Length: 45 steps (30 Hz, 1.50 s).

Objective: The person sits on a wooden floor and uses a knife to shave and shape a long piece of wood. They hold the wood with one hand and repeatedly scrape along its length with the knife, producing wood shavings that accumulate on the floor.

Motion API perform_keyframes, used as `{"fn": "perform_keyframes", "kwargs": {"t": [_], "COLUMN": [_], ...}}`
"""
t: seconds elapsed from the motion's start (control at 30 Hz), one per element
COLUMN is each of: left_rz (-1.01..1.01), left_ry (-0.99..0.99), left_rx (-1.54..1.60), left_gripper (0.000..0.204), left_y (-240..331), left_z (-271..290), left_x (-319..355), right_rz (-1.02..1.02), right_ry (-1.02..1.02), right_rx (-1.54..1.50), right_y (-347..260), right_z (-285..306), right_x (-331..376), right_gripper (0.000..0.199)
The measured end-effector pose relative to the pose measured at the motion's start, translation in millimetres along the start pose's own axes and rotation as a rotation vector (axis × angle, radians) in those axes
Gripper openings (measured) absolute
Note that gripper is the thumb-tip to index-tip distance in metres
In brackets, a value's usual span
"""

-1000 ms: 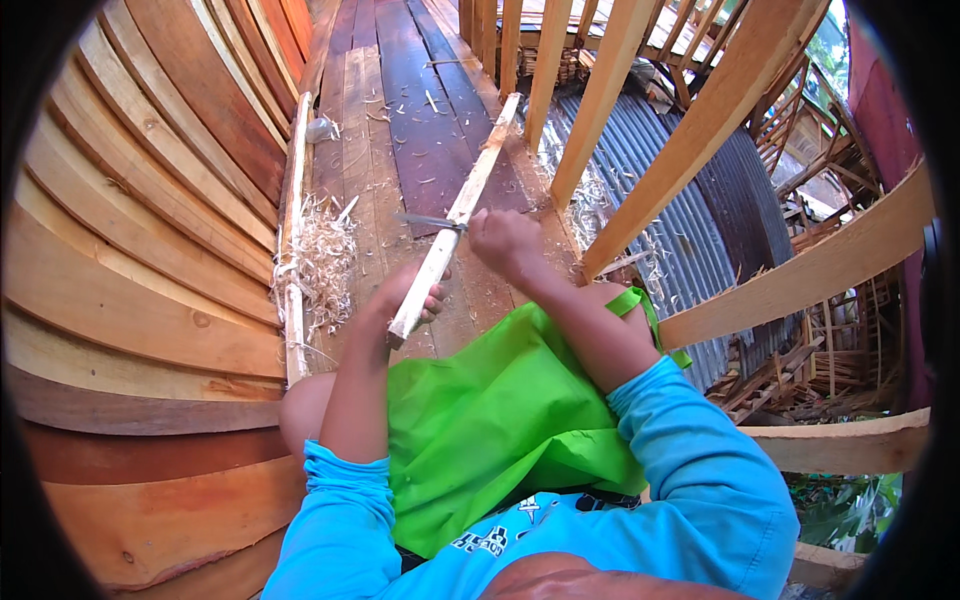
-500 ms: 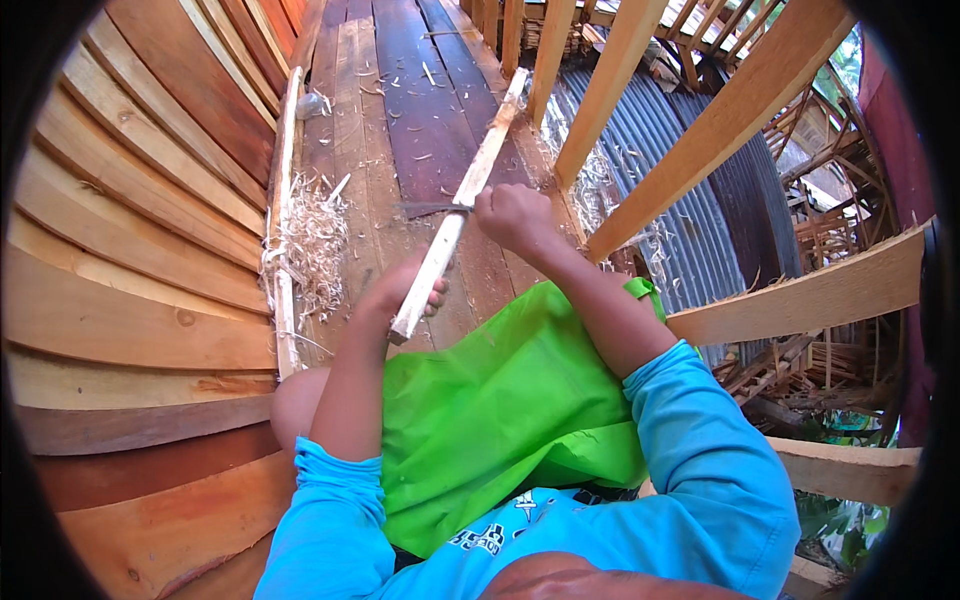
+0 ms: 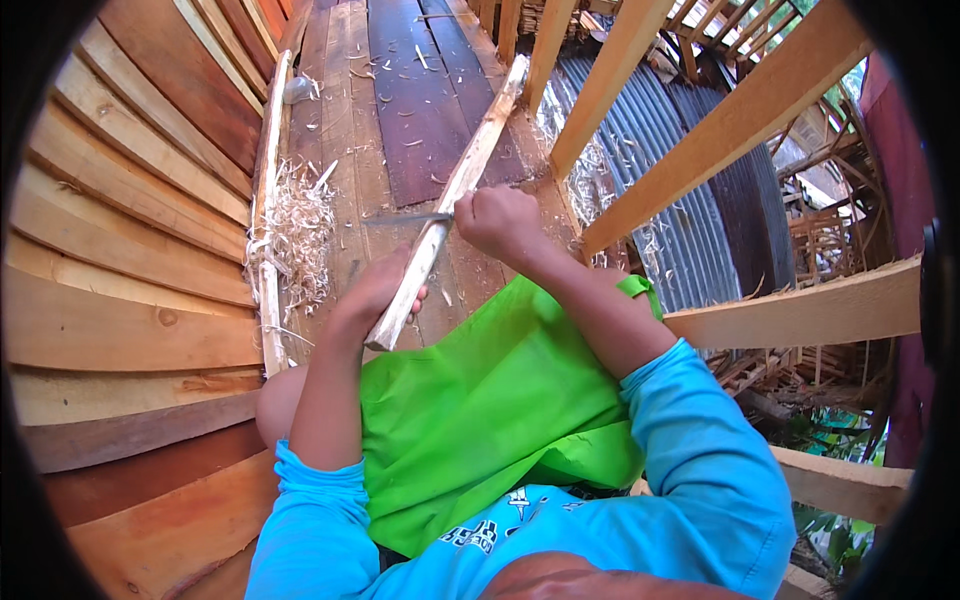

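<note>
A pale, squared wooden stick [image 3: 470,172] slants from near my lap up toward the railing at the far right. Wrapped round its near part, my left hand [image 3: 385,283] grips it from the left and below, fingertips showing on the right side. My right hand [image 3: 498,218] is closed in a fist beside the stick, on the handle of a knife; the handle itself is hidden by the fingers. The knife's blade [image 3: 408,218] lies across the stick's upper face and sticks out to the left. A green cloth [image 3: 500,400] covers my lap.
Curled wood shavings [image 3: 303,225] are heaped along a long wooden strip [image 3: 268,200] by the plank wall [image 3: 140,270] at left. Wooden railing posts [image 3: 610,90] stand close on the right, with corrugated metal sheeting [image 3: 660,180] beyond. More shavings dot the plank floor [image 3: 345,130].
The knife and my right hand have shifted slightly left and down, toward me, along the stick. The stick's near end and my left hand also sit a little further left.
</note>
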<state>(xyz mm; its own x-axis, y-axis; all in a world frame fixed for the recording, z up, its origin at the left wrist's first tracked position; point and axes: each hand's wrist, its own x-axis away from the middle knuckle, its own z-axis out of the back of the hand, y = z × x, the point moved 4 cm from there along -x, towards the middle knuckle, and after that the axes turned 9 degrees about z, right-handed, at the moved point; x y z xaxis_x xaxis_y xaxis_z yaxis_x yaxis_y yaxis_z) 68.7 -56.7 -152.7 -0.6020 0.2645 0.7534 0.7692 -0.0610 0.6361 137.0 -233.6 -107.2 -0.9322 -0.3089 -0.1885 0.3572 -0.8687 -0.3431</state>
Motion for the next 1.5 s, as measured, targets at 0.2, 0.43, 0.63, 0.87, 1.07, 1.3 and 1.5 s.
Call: {"fn": "perform_keyframes", "kwargs": {"t": [0.2,0.43,0.63,0.87,1.07,1.3,1.5], "left_rz": [0.001,0.058,-0.027,0.076,0.212,0.29,0.291], "left_ry": [0.033,-0.081,-0.011,-0.304,-0.862,-0.865,-0.743], "left_rx": [-0.061,0.031,-0.065,0.201,0.707,0.846,0.775], "left_gripper": [0.044,0.045,0.043,0.034,0.026,0.026,0.024], "left_y": [8,4,-2,0,4,2,-2], "left_z": [-4,10,1,11,9,-2,-13], "left_x": [6,10,17,8,0,8,-1], "right_rz": [0.066,-0.094,-0.205,-0.024,-0.037,-0.034,0.057], "right_ry": [-0.027,-0.047,-0.12,0.004,0.055,0.136,0.221], "right_rx": [0.135,0.054,0.033,-0.01,-0.006,0.009,0.022], "right_y": [-4,23,92,38,11,17,28], "right_z": [-13,1,5,-21,-12,-6,-7], "right_x": [11,-6,-37,-19,-22,-22,-26], "right_gripper": [0.048,0.049,0.053,0.053,0.047,0.044,0.045]}}
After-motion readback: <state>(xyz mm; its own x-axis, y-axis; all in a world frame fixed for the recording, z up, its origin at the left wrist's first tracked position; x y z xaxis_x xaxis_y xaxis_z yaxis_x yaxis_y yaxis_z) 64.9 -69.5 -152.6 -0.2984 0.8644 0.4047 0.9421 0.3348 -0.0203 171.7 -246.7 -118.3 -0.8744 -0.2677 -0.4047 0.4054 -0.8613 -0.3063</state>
